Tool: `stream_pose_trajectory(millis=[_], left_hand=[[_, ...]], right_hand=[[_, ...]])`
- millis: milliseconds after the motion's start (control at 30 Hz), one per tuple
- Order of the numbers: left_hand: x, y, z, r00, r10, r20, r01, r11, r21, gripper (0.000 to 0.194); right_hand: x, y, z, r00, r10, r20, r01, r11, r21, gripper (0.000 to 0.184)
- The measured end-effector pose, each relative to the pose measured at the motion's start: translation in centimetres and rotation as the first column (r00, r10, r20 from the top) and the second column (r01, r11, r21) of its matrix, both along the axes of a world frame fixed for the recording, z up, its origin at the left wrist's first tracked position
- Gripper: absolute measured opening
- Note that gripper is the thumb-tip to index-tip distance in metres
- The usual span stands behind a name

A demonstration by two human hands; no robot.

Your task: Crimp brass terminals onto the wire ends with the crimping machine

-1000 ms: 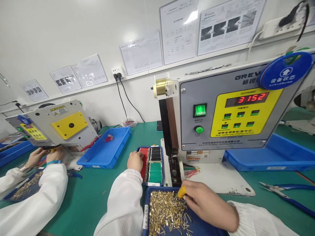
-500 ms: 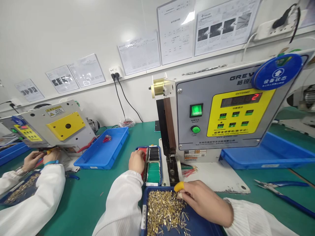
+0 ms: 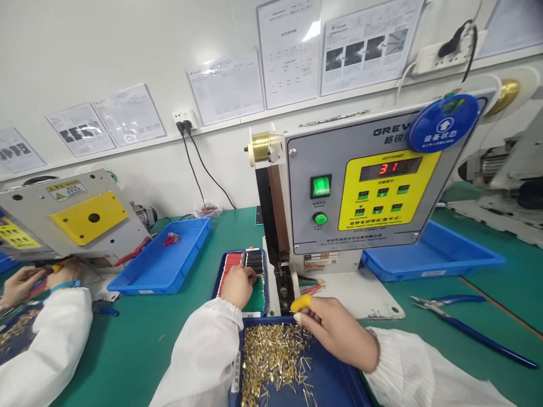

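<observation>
My left hand (image 3: 238,284) rests with curled fingers on a small blue tray (image 3: 222,271) of red, black and green wire pieces, over the black and green ones. My right hand (image 3: 333,329), a yellow cot on one fingertip, pinches at the far edge of a blue tray (image 3: 339,384) heaped with gold terminal pins (image 3: 271,356). What the pinch holds is too small to see. Just beyond it stands the grey crimping machine (image 3: 360,192) with its press head (image 3: 283,285) and a bundle of finished wires (image 3: 313,286) beside it.
A co-worker's hands (image 3: 25,280) work at a second machine (image 3: 68,217) on the left. Blue trays (image 3: 163,265) (image 3: 432,257) lie on the green table. Blue-handled pliers (image 3: 462,322) lie at the right. Papers and a socket hang on the wall.
My left hand slid from the red wires to the black and green ones. My right hand moved up to the pin tray's far edge, nearer the press head. The view panned right.
</observation>
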State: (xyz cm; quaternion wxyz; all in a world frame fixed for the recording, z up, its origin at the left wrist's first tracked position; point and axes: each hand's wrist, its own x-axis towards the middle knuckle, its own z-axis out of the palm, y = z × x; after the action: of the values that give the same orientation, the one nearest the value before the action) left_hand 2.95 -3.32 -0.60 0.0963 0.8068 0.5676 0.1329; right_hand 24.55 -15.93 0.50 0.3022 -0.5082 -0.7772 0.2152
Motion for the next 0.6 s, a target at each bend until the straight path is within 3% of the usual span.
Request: stream_pose_trajectory(millis=[500, 600], left_hand=[[0.12, 0.22, -0.17, 1.0, -0.02, 0.006, 0.02, 1.0, 0.006, 0.016], [0.15, 0.14, -0.16, 1.0, -0.019, -0.003, 0.019, 1.0, 0.009, 0.016]], right_hand=[[0.08, 0.04, 0.1, 0.997, -0.07, -0.029, 0.07, 0.998, -0.002, 0.02], [0.71, 0.27, 0.42, 0.994, -0.093, 0.053, 0.092, 0.996, 0.013, 0.022]])
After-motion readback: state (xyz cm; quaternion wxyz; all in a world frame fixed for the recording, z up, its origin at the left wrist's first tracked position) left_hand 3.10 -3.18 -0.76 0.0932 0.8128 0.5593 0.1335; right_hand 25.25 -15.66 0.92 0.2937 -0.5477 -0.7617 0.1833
